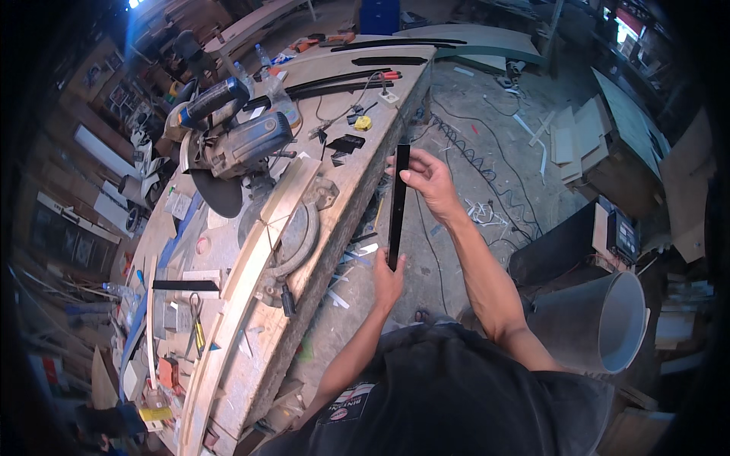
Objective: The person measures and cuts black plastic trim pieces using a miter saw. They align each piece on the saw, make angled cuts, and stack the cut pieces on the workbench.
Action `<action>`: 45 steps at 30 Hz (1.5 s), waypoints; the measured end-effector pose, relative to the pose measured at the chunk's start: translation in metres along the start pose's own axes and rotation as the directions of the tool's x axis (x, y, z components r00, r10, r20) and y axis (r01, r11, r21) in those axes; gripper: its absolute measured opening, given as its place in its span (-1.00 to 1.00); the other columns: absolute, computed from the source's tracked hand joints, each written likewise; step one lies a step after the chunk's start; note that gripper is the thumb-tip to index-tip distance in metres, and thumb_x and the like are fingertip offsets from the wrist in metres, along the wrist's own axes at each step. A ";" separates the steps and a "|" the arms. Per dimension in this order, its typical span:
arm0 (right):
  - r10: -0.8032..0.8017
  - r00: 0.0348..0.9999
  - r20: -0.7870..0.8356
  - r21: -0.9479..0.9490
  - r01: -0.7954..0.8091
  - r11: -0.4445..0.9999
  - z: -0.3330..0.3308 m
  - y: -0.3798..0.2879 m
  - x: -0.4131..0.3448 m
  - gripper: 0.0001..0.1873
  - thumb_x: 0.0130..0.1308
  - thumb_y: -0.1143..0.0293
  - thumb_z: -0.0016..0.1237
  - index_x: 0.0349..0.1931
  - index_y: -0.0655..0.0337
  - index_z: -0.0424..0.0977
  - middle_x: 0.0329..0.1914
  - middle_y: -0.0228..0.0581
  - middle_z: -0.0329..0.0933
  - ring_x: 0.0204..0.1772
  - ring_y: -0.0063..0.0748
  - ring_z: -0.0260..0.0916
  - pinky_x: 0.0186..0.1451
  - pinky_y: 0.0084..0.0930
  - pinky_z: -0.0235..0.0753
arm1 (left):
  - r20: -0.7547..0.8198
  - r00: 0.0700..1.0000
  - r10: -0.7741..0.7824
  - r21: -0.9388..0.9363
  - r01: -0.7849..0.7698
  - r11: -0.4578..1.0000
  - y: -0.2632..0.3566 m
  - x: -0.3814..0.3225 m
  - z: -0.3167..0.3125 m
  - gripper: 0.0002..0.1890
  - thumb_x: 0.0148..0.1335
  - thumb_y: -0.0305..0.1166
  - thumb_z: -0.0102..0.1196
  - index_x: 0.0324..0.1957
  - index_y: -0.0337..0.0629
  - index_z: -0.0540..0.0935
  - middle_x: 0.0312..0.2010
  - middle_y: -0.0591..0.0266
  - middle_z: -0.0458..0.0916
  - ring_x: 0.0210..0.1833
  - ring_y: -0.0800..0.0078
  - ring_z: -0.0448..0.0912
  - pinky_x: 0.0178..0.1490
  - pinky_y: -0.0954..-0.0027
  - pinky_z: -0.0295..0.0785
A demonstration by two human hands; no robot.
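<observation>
A black flat strip (398, 214), its material unclear, spans between my two hands in front of my body. My right hand (430, 185) pinches its far end between thumb and fingers. The near end rests in my left hand (389, 279), with fingers around it. To the left, on the workbench (268, 347), stands a mitre saw (239, 142) with its dark blade guard raised. A long pale wooden piece (245, 285) lies across the saw's round base (302, 236). Another black strip (185, 285) lies on the bench further left.
A yellow tape measure (363, 122), a power socket (389, 98) and black offcuts (347, 143) lie on the bench, with longer black strips (342, 80) beyond. Cables and a coiled hose (462, 151) cross the floor. A large grey cylinder (570, 319) stands at my right.
</observation>
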State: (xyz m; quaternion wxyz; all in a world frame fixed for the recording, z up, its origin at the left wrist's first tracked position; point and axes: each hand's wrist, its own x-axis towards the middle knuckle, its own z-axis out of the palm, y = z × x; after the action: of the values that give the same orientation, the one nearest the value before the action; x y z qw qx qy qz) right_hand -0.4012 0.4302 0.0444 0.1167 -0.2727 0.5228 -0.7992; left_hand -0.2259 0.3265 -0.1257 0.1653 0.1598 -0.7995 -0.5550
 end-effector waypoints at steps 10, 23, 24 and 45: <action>-0.030 0.998 -0.054 -0.104 0.024 0.994 0.000 -0.011 -0.004 -0.44 0.45 0.44 0.28 0.39 0.42 0.46 0.32 0.02 0.66 0.33 -0.22 0.66 0.49 -0.26 0.56 | 0.069 0.995 0.077 -0.127 -0.067 0.990 -0.016 0.020 0.020 -0.72 0.43 -0.41 0.35 -0.02 -0.31 0.52 -0.34 0.06 0.59 -0.30 0.20 0.55 -0.14 0.16 0.47; -0.028 0.999 -0.043 -0.181 0.020 0.983 0.014 -0.010 -0.013 -0.28 0.37 0.41 0.37 0.47 0.38 0.37 0.35 0.06 0.63 0.37 -0.17 0.63 0.53 -0.24 0.55 | 0.125 0.990 0.065 -0.145 -0.046 0.988 -0.038 0.044 0.022 -0.73 0.43 -0.41 0.33 -0.04 -0.29 0.49 -0.30 0.02 0.50 -0.24 0.15 0.48 -0.09 0.13 0.44; -0.023 0.999 -0.046 -0.176 0.014 0.984 0.016 -0.009 -0.013 -0.27 0.36 0.40 0.38 0.47 0.38 0.36 0.35 0.06 0.63 0.37 -0.17 0.63 0.53 -0.24 0.55 | 0.115 0.989 0.092 -0.163 -0.073 0.984 -0.039 0.044 0.022 -0.73 0.44 -0.41 0.32 -0.04 -0.30 0.49 -0.30 0.02 0.50 -0.24 0.16 0.48 -0.10 0.13 0.44; 0.252 0.950 -0.185 -0.321 -0.301 0.898 0.030 0.096 -0.062 -0.34 0.33 0.47 0.41 0.40 0.33 0.44 0.09 -0.31 0.65 0.10 -0.58 0.57 0.22 -0.49 0.58 | 0.449 0.893 0.020 -0.428 0.196 0.883 -0.057 0.072 -0.008 -0.81 0.43 -0.41 0.31 -0.09 -0.36 0.68 -0.35 0.26 0.71 -0.25 0.48 0.65 -0.13 0.29 0.54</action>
State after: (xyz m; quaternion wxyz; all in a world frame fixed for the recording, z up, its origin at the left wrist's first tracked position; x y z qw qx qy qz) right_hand -0.3425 0.3955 -0.0527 0.1428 -0.1553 0.6953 -0.6871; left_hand -0.2831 0.2694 -0.1707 -0.0127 0.0232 -0.6522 -0.7576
